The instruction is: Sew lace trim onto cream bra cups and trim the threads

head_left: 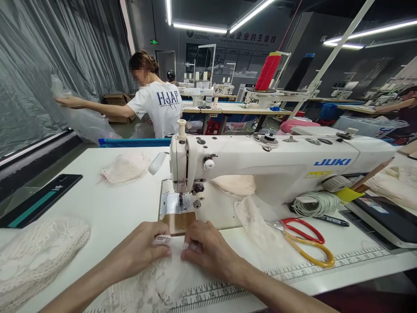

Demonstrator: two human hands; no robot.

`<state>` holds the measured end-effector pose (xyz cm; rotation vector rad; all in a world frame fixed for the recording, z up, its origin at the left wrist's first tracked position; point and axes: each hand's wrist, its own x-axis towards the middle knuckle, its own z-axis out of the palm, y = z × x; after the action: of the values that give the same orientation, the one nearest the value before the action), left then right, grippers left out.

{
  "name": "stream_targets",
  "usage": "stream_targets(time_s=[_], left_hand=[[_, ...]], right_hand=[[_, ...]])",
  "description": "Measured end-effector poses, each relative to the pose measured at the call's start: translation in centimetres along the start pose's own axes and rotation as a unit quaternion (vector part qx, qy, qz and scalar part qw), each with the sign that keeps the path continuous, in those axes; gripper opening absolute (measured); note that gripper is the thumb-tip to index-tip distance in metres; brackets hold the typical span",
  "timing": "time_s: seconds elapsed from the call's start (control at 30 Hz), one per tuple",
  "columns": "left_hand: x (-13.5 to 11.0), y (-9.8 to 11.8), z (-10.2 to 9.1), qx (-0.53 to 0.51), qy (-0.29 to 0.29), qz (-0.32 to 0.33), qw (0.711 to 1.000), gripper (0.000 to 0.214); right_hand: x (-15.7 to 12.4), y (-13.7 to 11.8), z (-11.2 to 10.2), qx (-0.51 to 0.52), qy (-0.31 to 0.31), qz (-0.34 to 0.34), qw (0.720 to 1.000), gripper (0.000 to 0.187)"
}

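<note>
My left hand (145,248) pinches an edge of white lace fabric (163,276) between thumb and fingers. Close beside it, my right hand (208,250) is closed on another part of the same lace, a short gap between the two. The cloth hangs toward me over the printed ruler on the table edge. Just beyond my fingers lies the brown plate (179,222) of a white sewing machine (241,156), and its presser foot (181,200) stands over the metal needle plate. No fabric shows under the foot.
Scissors (309,243) with red and yellow handles lie right, near coiled cord (314,204) and a black marker (332,221). Lace piles (42,256) rest at left, another piece (125,168) behind. A co-worker (159,104) stands beyond the table, holding clear plastic.
</note>
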<state>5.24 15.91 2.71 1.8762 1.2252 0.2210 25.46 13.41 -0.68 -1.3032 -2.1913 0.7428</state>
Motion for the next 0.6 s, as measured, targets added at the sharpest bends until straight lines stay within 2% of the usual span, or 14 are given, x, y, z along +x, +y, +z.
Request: stream_targets(time_s=[0.17, 0.27, 0.37, 0.47, 0.53, 0.6], left_hand=[[-0.2, -0.3, -0.9, -0.129, -0.016, -0.001, 0.991, 0.016], [0.3, -0.8, -1.3, -0.114, 0.003, -0.003, 0.993, 0.022], [1.7, -1.5, -1.7, -0.037, 0.015, -0.010, 0.999, 0.026], [3.7, -1.7, -2.4, 0.029, 0.018, -0.017, 0.999, 0.024], [4.9, -1.6, -2.9, 0.054, 0.016, -0.008, 0.998, 0.021], [6.0, -1.4, -3.4, 0.081, 0.014, 0.009, 0.997, 0.019]], right_hand=[[0.7, -0.6, -0.1, 0.047, -0.033, 0.084, 0.995, 0.014], [1.1, -0.9, -0.3, 0.066, -0.045, 0.106, 0.991, 0.012], [1.6, -0.9, -0.8, 0.073, -0.052, 0.112, 0.990, 0.009], [2.0, -0.2, -1.7, 0.034, -0.053, 0.077, 0.995, 0.019], [2.2, 0.7, -2.5, -0.040, -0.032, 0.013, 0.999, 0.013], [2.4, 1.7, -3.2, -0.126, -0.011, -0.069, 0.990, 0.017]])
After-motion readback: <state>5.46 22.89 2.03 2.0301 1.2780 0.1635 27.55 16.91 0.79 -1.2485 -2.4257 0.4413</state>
